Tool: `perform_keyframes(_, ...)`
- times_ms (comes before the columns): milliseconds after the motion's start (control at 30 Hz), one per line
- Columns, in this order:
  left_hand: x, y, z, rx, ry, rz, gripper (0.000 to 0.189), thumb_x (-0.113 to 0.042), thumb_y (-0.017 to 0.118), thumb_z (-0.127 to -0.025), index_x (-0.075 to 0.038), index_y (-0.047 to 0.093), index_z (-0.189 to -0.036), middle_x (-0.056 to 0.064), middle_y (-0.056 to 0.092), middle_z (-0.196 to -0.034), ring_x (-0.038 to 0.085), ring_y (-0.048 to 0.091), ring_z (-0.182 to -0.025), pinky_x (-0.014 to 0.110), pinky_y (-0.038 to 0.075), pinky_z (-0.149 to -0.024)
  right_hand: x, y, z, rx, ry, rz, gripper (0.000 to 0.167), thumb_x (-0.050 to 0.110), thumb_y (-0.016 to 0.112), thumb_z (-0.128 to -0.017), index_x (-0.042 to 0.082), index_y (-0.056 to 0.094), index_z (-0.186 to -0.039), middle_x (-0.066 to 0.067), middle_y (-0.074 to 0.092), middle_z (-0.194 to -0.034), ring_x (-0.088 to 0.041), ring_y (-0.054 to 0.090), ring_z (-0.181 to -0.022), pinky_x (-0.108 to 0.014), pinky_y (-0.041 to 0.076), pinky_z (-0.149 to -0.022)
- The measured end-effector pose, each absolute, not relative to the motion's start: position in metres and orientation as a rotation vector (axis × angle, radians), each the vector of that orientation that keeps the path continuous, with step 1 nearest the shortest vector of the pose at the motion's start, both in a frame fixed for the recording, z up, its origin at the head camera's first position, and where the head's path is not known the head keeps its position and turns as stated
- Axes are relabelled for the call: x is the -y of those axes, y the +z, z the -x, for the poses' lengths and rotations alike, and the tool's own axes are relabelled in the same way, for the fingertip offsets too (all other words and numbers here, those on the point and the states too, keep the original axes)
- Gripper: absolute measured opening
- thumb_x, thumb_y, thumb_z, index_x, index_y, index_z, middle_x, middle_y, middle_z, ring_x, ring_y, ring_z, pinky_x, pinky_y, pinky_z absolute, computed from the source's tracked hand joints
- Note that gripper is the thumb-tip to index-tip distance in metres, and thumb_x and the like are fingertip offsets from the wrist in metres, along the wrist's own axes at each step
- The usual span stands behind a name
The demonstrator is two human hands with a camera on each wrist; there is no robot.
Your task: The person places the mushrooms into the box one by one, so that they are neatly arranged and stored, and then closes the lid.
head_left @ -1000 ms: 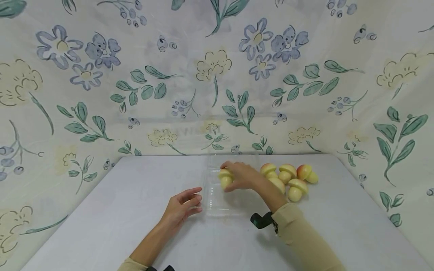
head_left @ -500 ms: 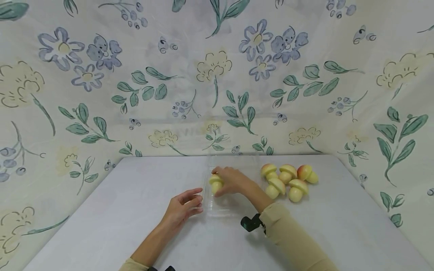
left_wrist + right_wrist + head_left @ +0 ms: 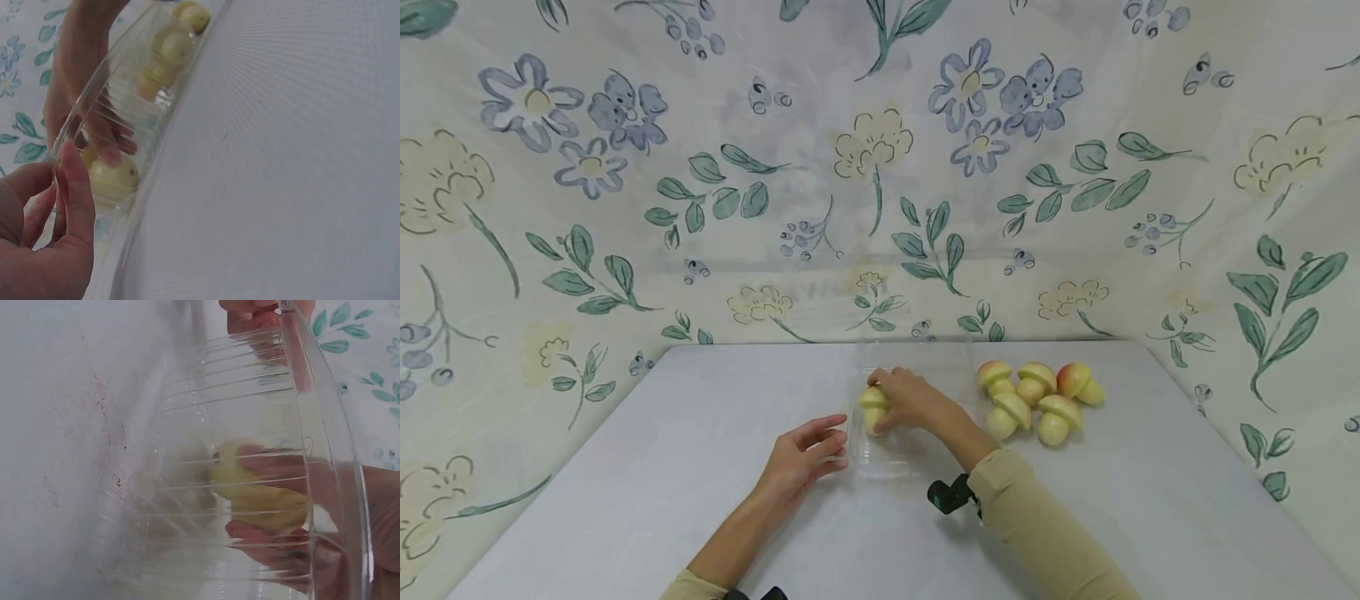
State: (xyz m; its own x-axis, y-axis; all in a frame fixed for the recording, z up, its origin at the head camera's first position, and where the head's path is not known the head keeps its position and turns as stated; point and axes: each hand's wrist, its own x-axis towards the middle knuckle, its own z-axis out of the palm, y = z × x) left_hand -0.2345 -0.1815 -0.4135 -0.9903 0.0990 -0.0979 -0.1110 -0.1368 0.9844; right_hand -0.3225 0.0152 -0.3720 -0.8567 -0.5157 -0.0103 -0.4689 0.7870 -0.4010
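Observation:
My right hand (image 3: 917,402) grips a pale yellow mushroom-shaped piece (image 3: 872,408) inside a clear plastic box (image 3: 891,471), near its left wall. Thumb and fingers lie on either side of the piece; in the right wrist view the yellow mushroom (image 3: 269,509) shows through the ribbed box wall (image 3: 334,425). My left hand (image 3: 799,460) is at the outer left side of the box, fingers loosely bent. Its fingertips are right at the rim in the left wrist view, where the held mushroom (image 3: 115,178) shows its round stem end through the plastic.
Several more yellow mushrooms (image 3: 1052,417), some with reddish caps, lie on the white table (image 3: 737,392) just right of the box. A floral cloth (image 3: 880,217) hangs behind the table's far edge. A black wrist camera (image 3: 950,494) sits below my right wrist.
My right hand has carried the mushroom leftward and slightly lower inside the box, towards its left wall, slowing over the last half second. My left hand stays in place.

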Motion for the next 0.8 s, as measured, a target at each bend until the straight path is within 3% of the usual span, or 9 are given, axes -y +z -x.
perform_keyframes(233, 0.1818, -0.4131, 0.2350, -1.976, 2.258, 0.010, 0.054, -0.008, 0.068, -0.092, 0.008, 0.047, -0.139, -0.002, 0.061, -0.094, 0.011, 0.062, -0.081, 0.025, 0.061, -0.077, -0.0149, -0.3722, 0.3197, -2.868, -0.668, 0.730, 0.067, 0.028, 0.084, -0.078, 0.019, 0.052, -0.136, -0.012, 0.055, -0.120, -0.024, 0.053, -0.096, -0.038, 0.049, -0.085)
perform_keyframes(800, 0.1818, -0.4140, 0.2358, -1.974, 2.265, 0.018, 0.052, -0.007, 0.068, -0.091, 0.008, 0.048, -0.138, -0.003, 0.061, -0.093, 0.011, 0.062, -0.080, 0.025, 0.061, -0.076, -0.0205, -0.3670, 0.3133, -2.916, -0.587, 0.765, 0.068, 0.031, 0.084, -0.078, 0.020, 0.052, -0.137, -0.013, 0.057, -0.125, -0.026, 0.057, -0.103, -0.043, 0.052, -0.091)
